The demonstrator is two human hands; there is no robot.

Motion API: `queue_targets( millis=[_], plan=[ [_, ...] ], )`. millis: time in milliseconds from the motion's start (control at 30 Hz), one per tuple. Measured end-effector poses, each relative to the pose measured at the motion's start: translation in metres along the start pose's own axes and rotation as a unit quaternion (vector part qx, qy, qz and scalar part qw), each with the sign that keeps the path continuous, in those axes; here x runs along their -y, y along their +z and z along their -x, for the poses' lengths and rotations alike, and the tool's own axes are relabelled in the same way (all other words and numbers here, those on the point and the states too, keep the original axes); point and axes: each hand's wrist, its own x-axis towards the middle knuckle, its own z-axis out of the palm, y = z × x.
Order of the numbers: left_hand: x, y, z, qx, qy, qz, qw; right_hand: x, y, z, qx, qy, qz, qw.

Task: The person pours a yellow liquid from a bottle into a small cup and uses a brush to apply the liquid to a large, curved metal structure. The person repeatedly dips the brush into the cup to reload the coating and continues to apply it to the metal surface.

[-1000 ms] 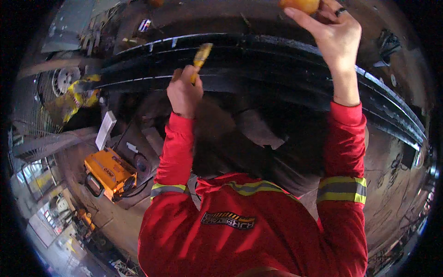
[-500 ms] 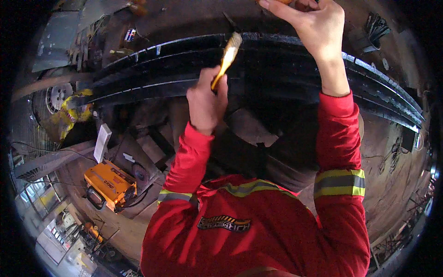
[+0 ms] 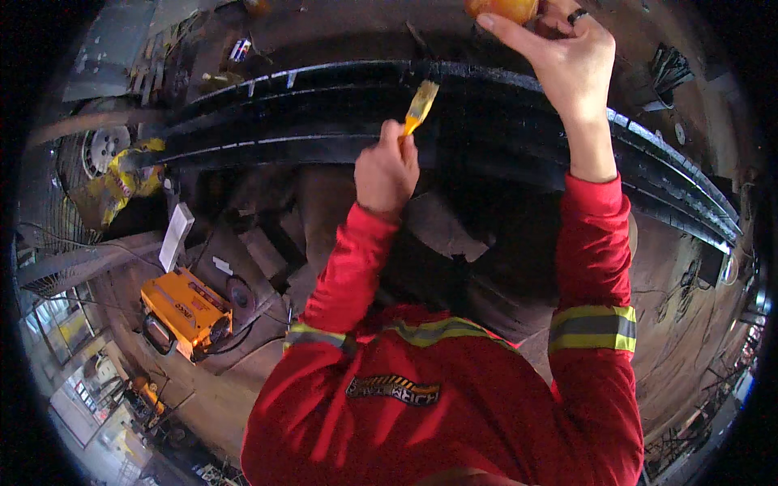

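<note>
My left hand (image 3: 386,172) is closed round the handle of a paintbrush (image 3: 421,108) with a yellow handle and pale bristles. The bristles point away from me, over long dark metal beams (image 3: 324,109) that run from left to right; whether they touch the metal I cannot tell. Farther out, at the upper edge, my right hand (image 3: 577,69) grips a round, shiny orange object (image 3: 506,10). The picture's edge cuts that object off, so its kind does not show. A dark ring sits on one finger of this hand.
At the left stand an orange boxy machine (image 3: 188,314) with cables, a wheel (image 3: 104,151) and a crumpled yellow bag (image 3: 120,194). A can (image 3: 240,50) lies beyond the beams. A container of thin rods (image 3: 669,73) stands at the far right.
My left hand and the paintbrush have moved to the right, and the bristles have come a little nearer to me. My right hand is slightly nearer too, and more of the orange object shows.
</note>
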Motion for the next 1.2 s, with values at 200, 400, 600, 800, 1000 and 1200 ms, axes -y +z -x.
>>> queue_targets(
  millis=[200, 400, 600, 800, 1000, 1200],
  plan=[
    [0.015, -0.012, -0.002, 0.015, 0.018, -0.024, 0.999, -0.002, 0.0, -0.002, 0.021, 0.069, -0.046, 0.996],
    [0.063, -0.049, -0.015, 0.065, 0.163, -0.009, 0.984, 0.0, -0.003, -0.005, 0.029, 0.09, -0.063, 0.994],
    [0.111, -0.069, -0.075, 0.089, 0.172, -0.104, 0.976, 0.005, 0.001, -0.001, 0.023, 0.052, 0.007, 0.998],
    [0.185, -0.138, -0.083, 0.082, 0.034, -0.071, 0.994, 0.008, -0.003, -0.003, 0.01, 0.078, -0.051, 0.996],
    [0.148, -0.108, -0.094, 0.192, 0.105, -0.03, 0.975, 0.005, 0.006, -0.004, 0.012, 0.076, -0.07, 0.995],
    [0.124, -0.085, -0.118, 0.18, 0.136, -0.074, 0.971, 0.006, 0.004, -0.005, 0.022, 0.066, -0.035, 0.997]
  ],
)
